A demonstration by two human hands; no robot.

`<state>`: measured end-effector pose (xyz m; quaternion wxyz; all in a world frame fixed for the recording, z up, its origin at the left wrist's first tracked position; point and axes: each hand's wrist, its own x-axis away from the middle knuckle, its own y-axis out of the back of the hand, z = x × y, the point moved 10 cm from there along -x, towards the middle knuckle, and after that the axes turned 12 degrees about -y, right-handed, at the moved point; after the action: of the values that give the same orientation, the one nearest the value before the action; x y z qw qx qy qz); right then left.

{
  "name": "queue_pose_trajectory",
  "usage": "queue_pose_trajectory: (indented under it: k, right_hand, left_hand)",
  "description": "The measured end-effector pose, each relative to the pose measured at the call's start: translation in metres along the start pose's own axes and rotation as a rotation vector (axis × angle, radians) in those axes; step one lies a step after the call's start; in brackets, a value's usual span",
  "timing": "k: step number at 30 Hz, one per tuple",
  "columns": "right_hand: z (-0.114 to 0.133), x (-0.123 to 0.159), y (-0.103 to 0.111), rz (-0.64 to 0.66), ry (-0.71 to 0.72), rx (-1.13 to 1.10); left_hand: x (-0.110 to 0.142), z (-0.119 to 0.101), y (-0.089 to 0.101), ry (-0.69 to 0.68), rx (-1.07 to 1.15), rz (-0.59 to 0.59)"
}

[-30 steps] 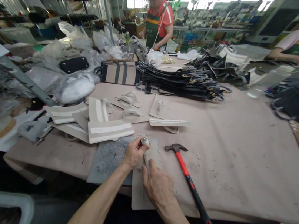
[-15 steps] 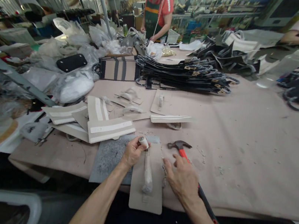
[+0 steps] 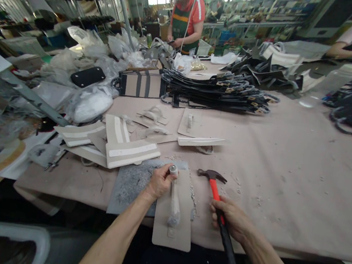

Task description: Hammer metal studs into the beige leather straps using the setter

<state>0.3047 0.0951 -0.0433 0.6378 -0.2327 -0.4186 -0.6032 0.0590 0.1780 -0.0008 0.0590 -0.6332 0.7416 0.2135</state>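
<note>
My left hand (image 3: 161, 180) pinches a short white cylinder with a metal top (image 3: 173, 169), standing upright at the far end of a plastic-wrapped strap handle (image 3: 174, 204). That handle lies along a beige panel (image 3: 181, 232), whose near end sticks out past the table edge. Beneath the panel and to its left is a grey speckled board (image 3: 131, 182). My right hand (image 3: 228, 216) is closed around the red and black grip of a claw hammer (image 3: 214, 188). Small metal bits (image 3: 193, 198) are scattered between the panel and the hammer.
Beige panels with white strips (image 3: 131, 154) are heaped at the left, and more panels with handles (image 3: 193, 123) lie beyond. A stack of black bag pieces (image 3: 215, 91) is further back. Plastic bags (image 3: 91, 101) crowd the left side. A co-worker (image 3: 188, 19) stands across the table.
My right hand has moved from beside the panel to the right and closed on the hammer's grip. My left hand keeps the white cylinder at the handle's end, now more upright.
</note>
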Motion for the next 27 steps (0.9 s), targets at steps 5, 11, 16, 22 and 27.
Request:
queue_pose_trajectory:
  k: [5, 11, 16, 22, 27]
  right_hand:
    - [0.046, 0.050, -0.007, -0.037, 0.184, -0.105]
    - [0.116, 0.124, -0.022, -0.562, 0.864, 0.631]
    - [0.146, 0.155, -0.034, -0.581, 0.987, 0.963]
    - [0.160, 0.233, 0.004, -1.003, 1.258, 0.363]
    - [0.111, 0.121, -0.050, -0.533, 0.871, 1.010]
  left_hand:
    - [0.002, -0.018, -0.006, -0.123, -0.173, 0.088]
    - [0.004, -0.013, -0.005, -0.107, -0.164, 0.062]
    - [0.004, -0.008, -0.004, -0.070, -0.145, 0.057]
    - [0.003, -0.007, -0.006, -0.066, -0.115, 0.059]
    - [0.003, -0.002, -0.006, -0.059, -0.129, 0.061]
